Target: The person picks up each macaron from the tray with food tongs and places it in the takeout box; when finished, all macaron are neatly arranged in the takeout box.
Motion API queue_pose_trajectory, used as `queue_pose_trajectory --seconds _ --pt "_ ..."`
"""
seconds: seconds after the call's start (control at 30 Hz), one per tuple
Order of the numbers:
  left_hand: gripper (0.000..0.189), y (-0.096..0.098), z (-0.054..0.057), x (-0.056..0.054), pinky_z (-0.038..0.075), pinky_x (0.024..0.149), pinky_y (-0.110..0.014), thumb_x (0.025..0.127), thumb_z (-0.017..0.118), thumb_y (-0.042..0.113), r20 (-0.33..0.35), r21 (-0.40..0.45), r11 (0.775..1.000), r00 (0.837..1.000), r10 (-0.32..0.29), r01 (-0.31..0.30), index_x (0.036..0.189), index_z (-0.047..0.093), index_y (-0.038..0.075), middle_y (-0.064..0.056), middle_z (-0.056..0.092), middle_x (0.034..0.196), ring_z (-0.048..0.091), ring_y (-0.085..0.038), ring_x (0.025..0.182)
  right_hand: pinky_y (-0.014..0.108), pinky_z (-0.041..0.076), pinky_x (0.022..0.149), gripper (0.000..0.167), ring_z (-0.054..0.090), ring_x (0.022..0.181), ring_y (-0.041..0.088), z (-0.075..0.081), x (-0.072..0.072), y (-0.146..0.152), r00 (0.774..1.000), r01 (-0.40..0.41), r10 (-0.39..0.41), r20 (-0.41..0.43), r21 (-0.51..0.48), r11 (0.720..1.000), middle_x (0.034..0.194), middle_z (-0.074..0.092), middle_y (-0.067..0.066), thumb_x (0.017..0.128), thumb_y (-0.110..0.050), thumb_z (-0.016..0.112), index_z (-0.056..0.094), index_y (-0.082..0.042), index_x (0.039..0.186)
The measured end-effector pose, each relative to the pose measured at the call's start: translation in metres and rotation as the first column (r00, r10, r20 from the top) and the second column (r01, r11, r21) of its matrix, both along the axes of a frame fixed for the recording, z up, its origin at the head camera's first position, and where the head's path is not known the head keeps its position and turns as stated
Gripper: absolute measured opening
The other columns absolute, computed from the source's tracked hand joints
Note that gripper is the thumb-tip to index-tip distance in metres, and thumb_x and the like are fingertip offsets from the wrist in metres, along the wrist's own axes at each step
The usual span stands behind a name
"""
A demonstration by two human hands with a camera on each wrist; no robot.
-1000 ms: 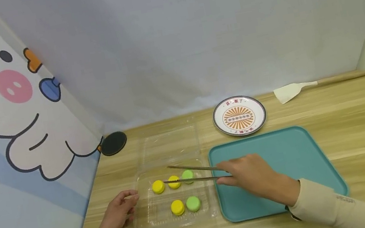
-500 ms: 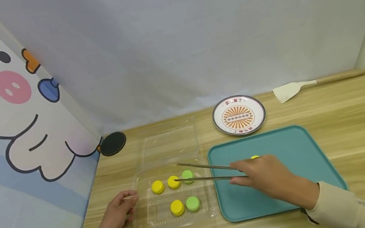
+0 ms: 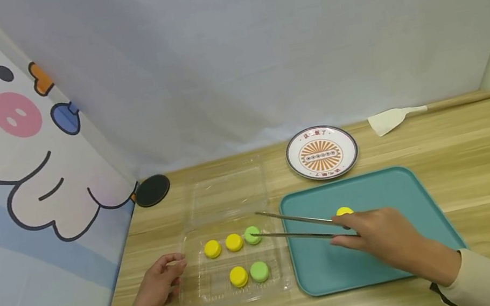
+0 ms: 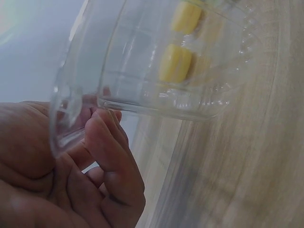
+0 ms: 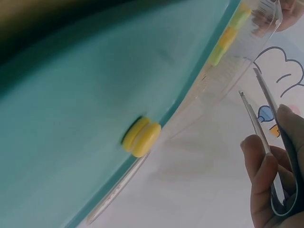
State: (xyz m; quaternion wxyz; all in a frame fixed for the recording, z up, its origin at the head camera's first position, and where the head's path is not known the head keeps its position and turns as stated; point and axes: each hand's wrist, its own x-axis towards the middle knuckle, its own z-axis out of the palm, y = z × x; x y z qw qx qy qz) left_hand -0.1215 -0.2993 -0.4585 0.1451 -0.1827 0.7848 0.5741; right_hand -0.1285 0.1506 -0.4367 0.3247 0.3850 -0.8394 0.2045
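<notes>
In the head view my right hand (image 3: 377, 231) holds metal tongs (image 3: 294, 223), their arms apart with nothing between the tips, which overlap the right side of a clear plastic box (image 3: 186, 294). Inside the box sit three yellow macarons (image 3: 213, 249) and two green macarons (image 3: 259, 272). Thumb and fingers of my left hand (image 3: 161, 280) pinch the box's left rim, as the left wrist view of the rim (image 4: 61, 137) shows. One yellow macaron (image 5: 141, 136) lies on the teal tray (image 5: 61, 123); in the head view my right hand partly hides it.
The box's clear lid (image 3: 227, 191) lies folded back behind it. A patterned plate (image 3: 322, 153) stands behind the teal tray. Farther right lies a white spatula with a wooden handle (image 3: 457, 101). A black disc (image 3: 151, 191) is at the back left corner, by the walls.
My right hand and the tongs have moved right, away from the box's middle, bringing the yellow macaron on the tray into view. My left hand stays at the box's rim.
</notes>
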Motion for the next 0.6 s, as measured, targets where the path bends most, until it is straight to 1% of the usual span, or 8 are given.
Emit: queue_pose_trajectory --seconds 0.13,0.27,0.43,0.6 --pt "0.031 0.000 0.000 -0.001 0.040 0.055 -0.026 0.104 0.059 0.022 0.001 0.003 1.000 1.000 0.000 0.000 0.127 0.054 0.003 0.000 0.049 0.082 0.045 -0.012 0.062 0.022 0.040 0.040 0.059 0.049 0.048 -0.001 -0.002 0.003 0.008 1.000 0.007 -0.007 -0.007 -0.017 1.000 0.063 0.063 -0.010 0.102 -0.061 0.041 0.072 -0.012 0.092" --pt "0.030 0.000 -0.001 -0.001 0.040 0.056 -0.026 0.104 0.059 0.022 0.002 0.001 1.000 1.000 -0.002 0.002 0.127 0.054 0.004 0.000 0.049 0.082 0.045 -0.012 0.062 0.021 0.039 0.040 0.059 0.046 0.048 -0.002 -0.005 0.004 0.015 1.000 0.021 -0.022 -0.009 -0.023 0.999 0.064 0.064 -0.009 0.101 -0.061 0.042 0.072 -0.011 0.093" --pt "0.030 0.001 -0.001 0.000 0.040 0.056 -0.027 0.104 0.059 0.022 0.002 -0.006 1.000 1.000 -0.003 0.003 0.127 0.054 0.004 0.000 0.048 0.082 0.045 -0.014 0.063 0.021 0.041 0.041 0.059 0.053 0.049 -0.001 -0.008 0.006 0.023 1.000 0.022 -0.022 0.000 -0.033 0.999 0.066 0.067 -0.007 0.101 -0.061 0.043 0.073 -0.010 0.092" --pt "0.030 0.001 0.000 0.000 0.040 0.056 -0.027 0.104 0.060 0.022 0.000 -0.006 1.000 1.000 0.006 -0.006 0.126 0.054 0.004 0.000 0.049 0.082 0.045 -0.014 0.064 0.024 0.046 0.044 0.060 0.062 0.053 0.006 -0.009 0.008 0.032 0.999 0.039 -0.040 -0.010 -0.038 0.999 0.074 0.072 -0.003 0.102 -0.060 0.043 0.073 -0.009 0.094"
